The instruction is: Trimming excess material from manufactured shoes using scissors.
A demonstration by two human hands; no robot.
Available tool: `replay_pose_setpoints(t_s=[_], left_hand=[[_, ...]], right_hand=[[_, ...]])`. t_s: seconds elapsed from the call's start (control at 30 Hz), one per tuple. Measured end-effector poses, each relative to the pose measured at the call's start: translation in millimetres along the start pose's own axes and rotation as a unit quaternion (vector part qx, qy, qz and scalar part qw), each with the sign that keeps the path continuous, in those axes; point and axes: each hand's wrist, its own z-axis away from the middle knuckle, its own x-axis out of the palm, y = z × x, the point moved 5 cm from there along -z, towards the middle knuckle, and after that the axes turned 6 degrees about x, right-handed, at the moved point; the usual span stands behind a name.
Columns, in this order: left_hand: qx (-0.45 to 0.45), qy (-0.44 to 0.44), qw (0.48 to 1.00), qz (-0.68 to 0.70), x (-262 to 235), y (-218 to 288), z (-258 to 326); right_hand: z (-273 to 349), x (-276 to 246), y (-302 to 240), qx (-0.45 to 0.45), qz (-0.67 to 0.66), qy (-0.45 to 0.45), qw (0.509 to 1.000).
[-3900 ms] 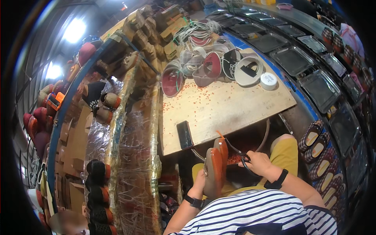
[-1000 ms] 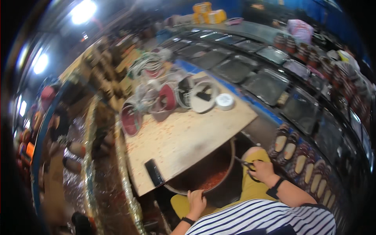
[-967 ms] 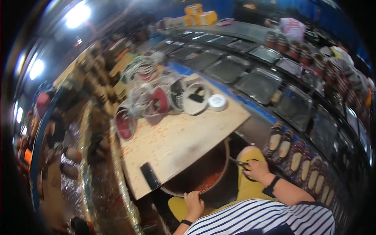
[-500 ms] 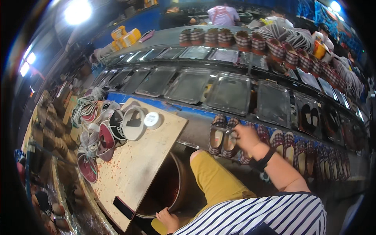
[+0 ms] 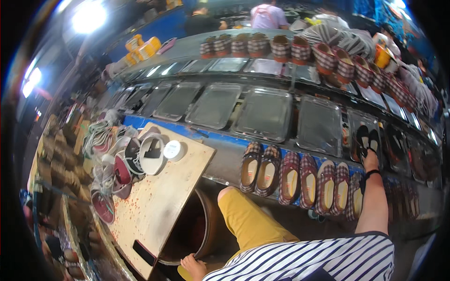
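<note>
My right hand (image 5: 370, 160) reaches far to the right, its fingers closed at the near end of a pair of black shoes (image 5: 367, 139) that lie over a tray of the conveyor. Fingers and shoe partly blend together there. My left hand (image 5: 193, 266) rests low on my yellow-trousered left leg, beside the rim of a round drum (image 5: 212, 225); it holds nothing and its fingers lie loosely apart. Along the conveyor's near ledge stands a row of checkered slip-on shoes, with a dark pair (image 5: 258, 169) nearest the board and a maroon pair (image 5: 298, 180) beside it.
Clear-rimmed trays (image 5: 264, 114) run along the conveyor. At left, a wooden board (image 5: 164, 201) carries shoe uppers (image 5: 123, 173), a white round tub (image 5: 174, 151) and a black phone (image 5: 144, 253). More checkered shoes (image 5: 300, 49) line the far shelf. Co-workers (image 5: 268, 18) sit beyond.
My right hand has left the dark checkered pair on the ledge and moved right to the black shoes. The view has shifted slightly right. My left hand stays by the drum.
</note>
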Motion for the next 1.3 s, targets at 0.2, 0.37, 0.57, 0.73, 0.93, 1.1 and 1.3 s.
replay_pose_setpoints(t_s=[0.2, 0.37, 0.57, 0.73, 0.93, 1.1, 1.3], left_hand=[[0.033, -0.055, 0.997, 0.034, 4, -7, -9], [-0.036, -0.051, 0.995, 0.076, 10, -15, -7], [-0.086, 0.027, 0.963, 0.255, -12, -14, -24], [-0.140, 0.042, 0.916, 0.372, -55, -1, -31], [-0.186, 0.019, 0.757, 0.626, -43, -5, -17], [-0.241, -0.006, 0.787, 0.567, -26, -38, 0], [-0.170, -0.027, 0.941, 0.291, -52, -31, -58]], right_hand=[[-56, -18, -30, -0.007, -0.068, 0.109, 0.992], [18, -77, -201, -0.166, -0.233, 0.075, 0.955], [222, -133, -381, -0.550, -0.325, -0.012, 0.769], [364, -130, -468, -0.725, -0.370, -0.113, 0.569], [522, -88, -485, -0.788, -0.347, -0.219, 0.459], [581, -53, -450, -0.789, -0.280, -0.306, 0.453], [545, -61, -436, -0.723, -0.303, -0.380, 0.490]])
